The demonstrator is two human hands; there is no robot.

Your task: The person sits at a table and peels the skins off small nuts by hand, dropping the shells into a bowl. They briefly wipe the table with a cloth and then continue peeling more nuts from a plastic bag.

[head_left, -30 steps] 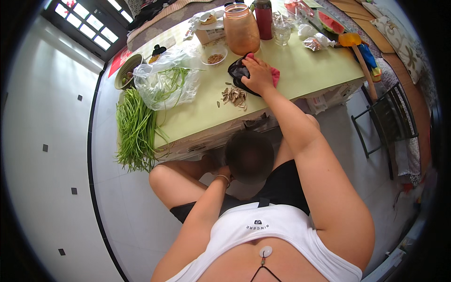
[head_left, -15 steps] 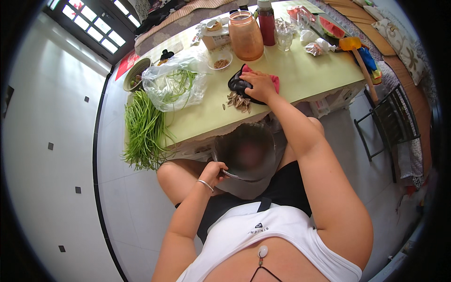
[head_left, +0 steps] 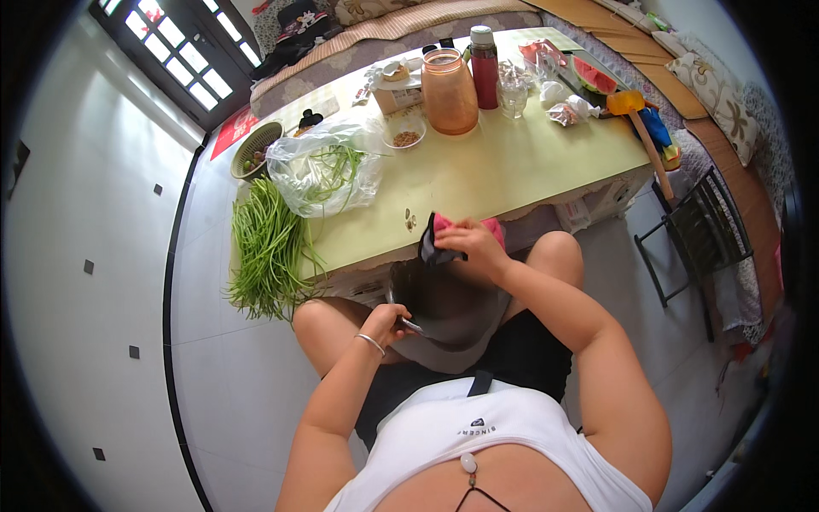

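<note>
My right hand (head_left: pixel 475 245) grips a pink and black cloth (head_left: pixel 433 243) at the near edge of the table (head_left: pixel 503 183), over the mouth of a dark bin (head_left: pixel 456 341). The bin stands between my knees, its inside dim and blurred. Closed on the bin's left rim is my left hand (head_left: pixel 386 324), with a bracelet on the wrist. A few small shell bits (head_left: pixel 410 222) lie on the tabletop just beyond the cloth. Farther back stands a small bowl (head_left: pixel 406 136) with brown bits in it.
Long green stalks (head_left: pixel 266 252) hang over the table's left end beside a clear plastic bag (head_left: pixel 363 188) and a basket (head_left: pixel 256 149). An orange jar (head_left: pixel 450 94), a red bottle (head_left: pixel 484 72) and watermelon (head_left: pixel 595 75) stand farther back. A folding chair (head_left: pixel 708 224) is at the right.
My right hand has drawn the cloth toward me to the table edge. The pile of shells beside it has left the tabletop, except a few bits. My left hand stays at the bin rim.
</note>
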